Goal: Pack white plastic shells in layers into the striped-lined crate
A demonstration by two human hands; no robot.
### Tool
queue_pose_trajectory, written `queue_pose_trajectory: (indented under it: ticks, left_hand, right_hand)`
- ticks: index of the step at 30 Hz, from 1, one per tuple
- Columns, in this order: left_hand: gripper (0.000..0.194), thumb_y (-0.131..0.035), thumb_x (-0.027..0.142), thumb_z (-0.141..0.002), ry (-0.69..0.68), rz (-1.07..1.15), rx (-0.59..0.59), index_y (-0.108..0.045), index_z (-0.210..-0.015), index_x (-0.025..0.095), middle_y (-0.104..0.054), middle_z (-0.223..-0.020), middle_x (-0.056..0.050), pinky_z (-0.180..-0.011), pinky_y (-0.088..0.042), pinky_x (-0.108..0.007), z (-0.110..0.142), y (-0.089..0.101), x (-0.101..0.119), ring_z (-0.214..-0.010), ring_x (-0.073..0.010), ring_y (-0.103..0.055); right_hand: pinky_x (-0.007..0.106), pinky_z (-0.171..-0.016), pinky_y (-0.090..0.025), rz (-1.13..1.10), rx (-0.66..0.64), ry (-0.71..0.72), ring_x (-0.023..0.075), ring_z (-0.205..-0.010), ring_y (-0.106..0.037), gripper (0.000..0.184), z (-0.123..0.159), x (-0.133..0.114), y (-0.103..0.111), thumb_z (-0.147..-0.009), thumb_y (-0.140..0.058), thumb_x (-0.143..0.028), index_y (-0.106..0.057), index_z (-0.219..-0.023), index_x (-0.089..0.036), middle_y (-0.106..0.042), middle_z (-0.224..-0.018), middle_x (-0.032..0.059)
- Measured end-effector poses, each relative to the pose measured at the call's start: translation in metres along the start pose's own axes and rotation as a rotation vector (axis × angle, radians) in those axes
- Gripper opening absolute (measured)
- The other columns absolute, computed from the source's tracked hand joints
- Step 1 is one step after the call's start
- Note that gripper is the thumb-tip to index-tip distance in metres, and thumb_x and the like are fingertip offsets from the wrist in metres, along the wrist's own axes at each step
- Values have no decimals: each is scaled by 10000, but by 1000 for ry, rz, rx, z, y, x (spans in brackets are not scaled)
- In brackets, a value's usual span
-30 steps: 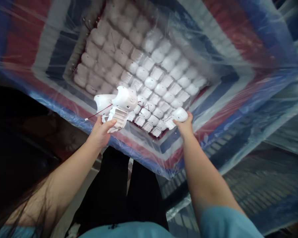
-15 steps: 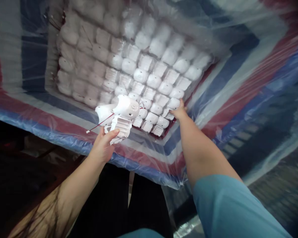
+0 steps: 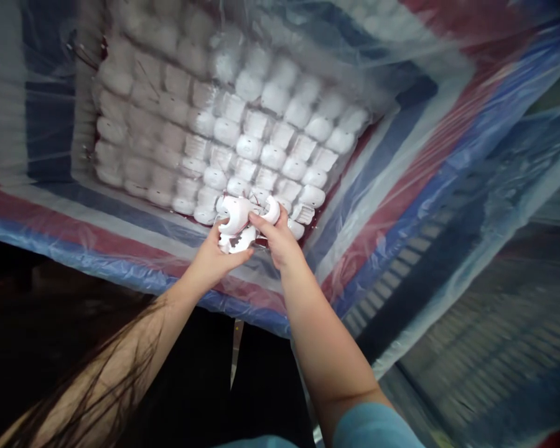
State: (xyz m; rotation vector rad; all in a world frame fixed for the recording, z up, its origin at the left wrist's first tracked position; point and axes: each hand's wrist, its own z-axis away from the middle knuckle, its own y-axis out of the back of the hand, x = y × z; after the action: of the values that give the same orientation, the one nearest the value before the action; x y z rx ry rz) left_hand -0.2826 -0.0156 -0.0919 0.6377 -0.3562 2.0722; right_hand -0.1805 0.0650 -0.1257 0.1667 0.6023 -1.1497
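Note:
A white plastic part (image 3: pixel 239 224) with a rounded shell and a ribbed base is held over the near edge of a large bin. My left hand (image 3: pixel 214 256) grips it from below, fingers wrapped round the ribbed base. My right hand (image 3: pixel 277 239) closes on its right side, thumb and fingers pinching the curved white shell. Several rows of the same white parts (image 3: pixel 242 134) lie packed side by side in the bin, right behind my hands.
The bin is lined with a red, white and blue striped sack (image 3: pixel 392 168) under clear plastic film (image 3: pixel 494 186). A slatted crate wall (image 3: pixel 471 354) shows at the right. Dark floor and my dark trousers lie below the bin's near edge.
My right hand left the far right end of the front row and came left to the part in my left hand. That part moved right and down toward the front row.

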Motion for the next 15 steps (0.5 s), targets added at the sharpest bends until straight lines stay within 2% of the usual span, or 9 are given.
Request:
queue_pose_trajectory:
  ticks: [3, 6, 9, 11, 13, 15]
  left_hand:
    - [844, -860, 355, -501, -57, -96, -76, -460, -1218, 158, -596, -1181, -128, -976, -441, -374, -8, 5, -2, -1070, -258, -585]
    - [721, -759, 495, -630, -85, -180, -125, -500, -1199, 135, -589, -1190, -141, -988, -423, -387, -30, 11, -1, -1089, -271, -571]
    - [611, -645, 485, -756, -165, -259, -39, -487, -1233, 138, -593, -1199, -118, -1014, -400, -361, -69, 10, 4, -1119, -234, -553]
    - [590, -651, 419, -756, -224, -308, -3, -483, -1238, 122, -601, -1187, -114, -1002, -409, -353, -102, 4, 8, -1106, -224, -556]
    - [543, -662, 376, -740, -237, -355, -35, -523, -1188, 103, -625, -1124, -112, -950, -446, -361, -137, -8, 11, -1038, -231, -584]
    - [468, -677, 337, -722, -214, -439, -50, -569, -1104, 88, -644, -1039, -111, -893, -475, -367, -170, -21, 10, -958, -239, -609]
  right_hand:
    - [280, -702, -540, -112, 49, 3, 171, -972, -613, 852, -1, -5, 9, -685, -665, -501, -195, -1361, -282, -529, -1261, 53]
    - [299, -719, -534, -18, 200, 8, 184, -1003, -606, 793, -11, -8, 35, -712, -612, -528, -208, -1348, -281, -523, -1267, 62]
    - [361, -844, -497, 404, 457, -43, 226, -1080, -567, 807, -35, -13, 63, -684, -613, -593, -275, -1336, -258, -518, -1259, 97]
    - [427, -914, -451, 746, 559, -112, 275, -1107, -544, 849, -60, -15, 74, -640, -634, -649, -339, -1321, -236, -515, -1237, 136]
    - [478, -924, -428, 984, 559, -199, 315, -1113, -531, 883, -89, -16, 77, -624, -635, -679, -367, -1320, -207, -509, -1215, 171]
    - [492, -911, -428, 1121, 512, -249, 330, -1121, -517, 904, -117, -16, 75, -632, -653, -653, -356, -1340, -176, -492, -1214, 196]
